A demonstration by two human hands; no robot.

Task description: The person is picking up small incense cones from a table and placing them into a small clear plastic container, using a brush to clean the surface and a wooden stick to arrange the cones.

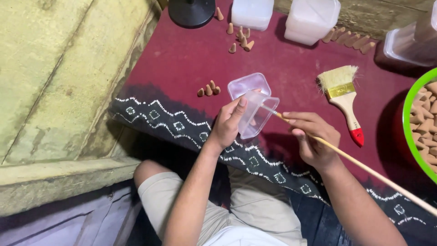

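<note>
Clear plastic box [257,114] gripped in my left hand [227,125], tilted; right hand [312,136] pinches a thin wooden stick [364,168] (tip inside box) above the maroon cloth [291,68].

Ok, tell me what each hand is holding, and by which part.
Left hand grips the clear plastic container by its side wall. Right hand pinches the thin wooden stick near its front end.
</note>
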